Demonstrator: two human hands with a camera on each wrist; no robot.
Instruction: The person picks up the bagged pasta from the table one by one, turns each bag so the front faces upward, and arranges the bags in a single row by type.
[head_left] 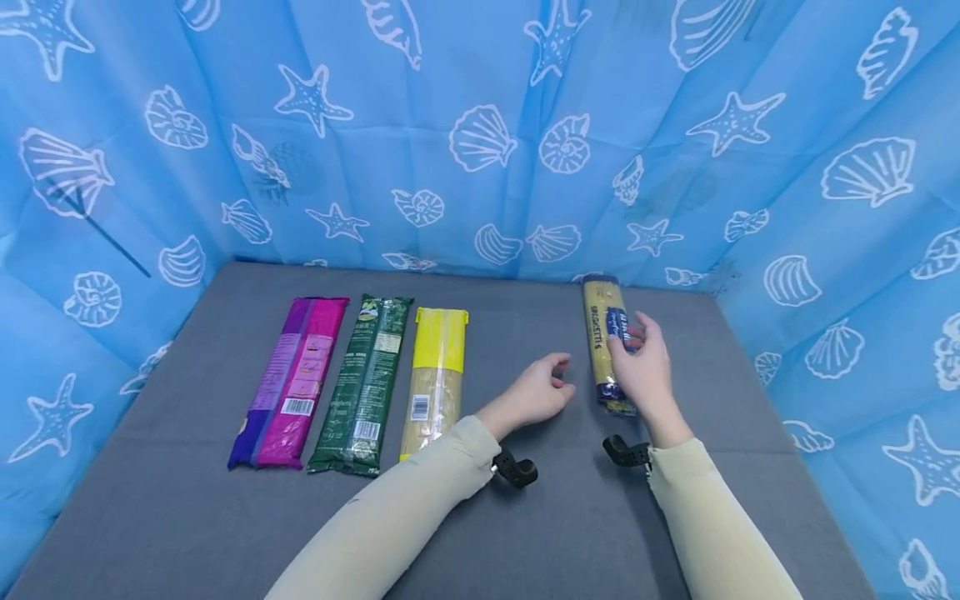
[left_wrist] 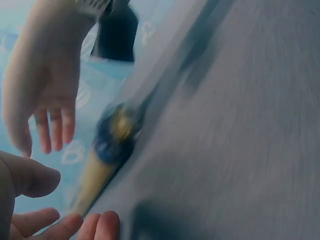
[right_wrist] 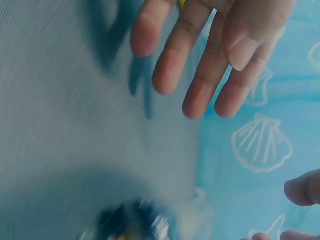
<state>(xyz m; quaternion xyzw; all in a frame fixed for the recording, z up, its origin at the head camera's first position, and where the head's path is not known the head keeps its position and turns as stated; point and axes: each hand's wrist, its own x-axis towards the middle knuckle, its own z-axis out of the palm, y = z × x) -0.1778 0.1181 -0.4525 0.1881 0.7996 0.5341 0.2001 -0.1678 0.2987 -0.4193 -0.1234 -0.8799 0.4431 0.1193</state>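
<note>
A spaghetti packet (head_left: 598,321) with clear wrapping and dark blue ends lies at the right of the table. My right hand (head_left: 647,365) is beside its right edge, fingers loosely bent and overlapping the blue label in the head view. Left of that packet hovers my left hand (head_left: 534,390), its fingers relaxed and nothing in them. In the left wrist view the packet's blue end (left_wrist: 115,137) appears blurred between both hands. Further left, a yellow-topped pasta packet (head_left: 438,342) lies with its lower end partly hidden by my left sleeve.
A green pasta packet (head_left: 363,383) and a pink and purple packet (head_left: 292,383) lie side by side on the left of the grey table (head_left: 517,317). A blue curtain (head_left: 420,167) with shell and starfish prints hangs along the back and sides.
</note>
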